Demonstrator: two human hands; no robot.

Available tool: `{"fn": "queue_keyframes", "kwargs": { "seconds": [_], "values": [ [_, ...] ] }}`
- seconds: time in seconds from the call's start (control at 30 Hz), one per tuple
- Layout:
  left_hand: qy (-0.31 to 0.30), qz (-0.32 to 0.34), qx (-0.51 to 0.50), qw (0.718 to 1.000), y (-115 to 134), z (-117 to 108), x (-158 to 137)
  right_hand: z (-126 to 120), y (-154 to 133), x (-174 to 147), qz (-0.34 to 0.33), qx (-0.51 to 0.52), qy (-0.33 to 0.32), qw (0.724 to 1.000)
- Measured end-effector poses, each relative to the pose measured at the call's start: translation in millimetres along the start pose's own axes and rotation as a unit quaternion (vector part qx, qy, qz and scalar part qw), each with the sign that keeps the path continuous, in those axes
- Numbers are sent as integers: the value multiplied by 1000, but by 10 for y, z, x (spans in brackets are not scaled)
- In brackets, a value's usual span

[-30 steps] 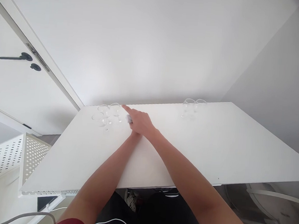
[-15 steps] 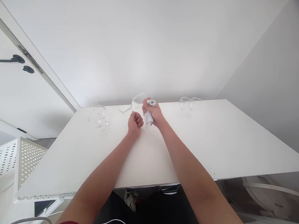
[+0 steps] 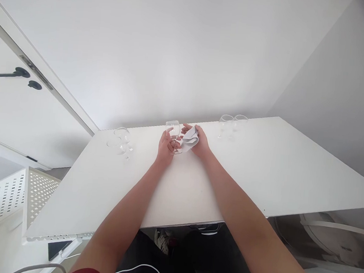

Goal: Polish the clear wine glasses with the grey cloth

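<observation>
A clear wine glass [image 3: 174, 128] stands nearly upright in my left hand [image 3: 166, 147], whose fingers wrap around its lower bowl and stem. Close on its right, my right hand [image 3: 202, 142] grips a pale grey cloth [image 3: 190, 139], part of which hangs loose towards the foot of the glass. Some right fingers stretch behind the cloth towards the glass; whether they touch it I cannot tell. Both hands are over the far middle of the white table [image 3: 183, 195].
Two clear glasses [image 3: 122, 135] stand at the table's left, and two more glasses [image 3: 226, 122] at the back right. A wall [image 3: 188, 61] rises behind the table. To the left are a door handle [image 3: 10, 72] and a white perforated panel [image 3: 41, 188].
The glass has gone from tilted, with its foot to the left, to nearly upright. My left hand now holds its stem area. My right hand has shifted right, with the cloth more spread out.
</observation>
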State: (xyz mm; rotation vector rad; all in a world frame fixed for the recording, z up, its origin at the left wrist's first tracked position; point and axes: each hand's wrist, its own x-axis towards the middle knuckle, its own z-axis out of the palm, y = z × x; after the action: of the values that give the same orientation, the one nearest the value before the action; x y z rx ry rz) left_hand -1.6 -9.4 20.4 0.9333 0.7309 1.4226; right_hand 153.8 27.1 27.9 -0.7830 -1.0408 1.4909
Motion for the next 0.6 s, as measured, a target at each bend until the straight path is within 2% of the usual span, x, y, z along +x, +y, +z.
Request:
{"fn": "queue_keyframes", "kwargs": {
  "seconds": [0.07,0.17,0.27,0.37,0.47,0.6],
  "values": [
    [41,36,22,998,-8,-10,7,-14,45,29,8,-3,16,1000],
    [87,49,67,993,-15,2,1,-49,118,74,8,0,56,998],
    [111,53,115,986,-13,31,-24,-79,164,134,-32,-4,103,994],
    [131,66,177,973,-18,50,-52,-102,174,184,-82,-19,110,990],
    [133,79,239,959,-43,49,-63,-116,152,188,-109,-54,123,985],
    [104,55,279,953,-77,26,-52,-116,93,144,-141,-124,148,971]
  ]
}}
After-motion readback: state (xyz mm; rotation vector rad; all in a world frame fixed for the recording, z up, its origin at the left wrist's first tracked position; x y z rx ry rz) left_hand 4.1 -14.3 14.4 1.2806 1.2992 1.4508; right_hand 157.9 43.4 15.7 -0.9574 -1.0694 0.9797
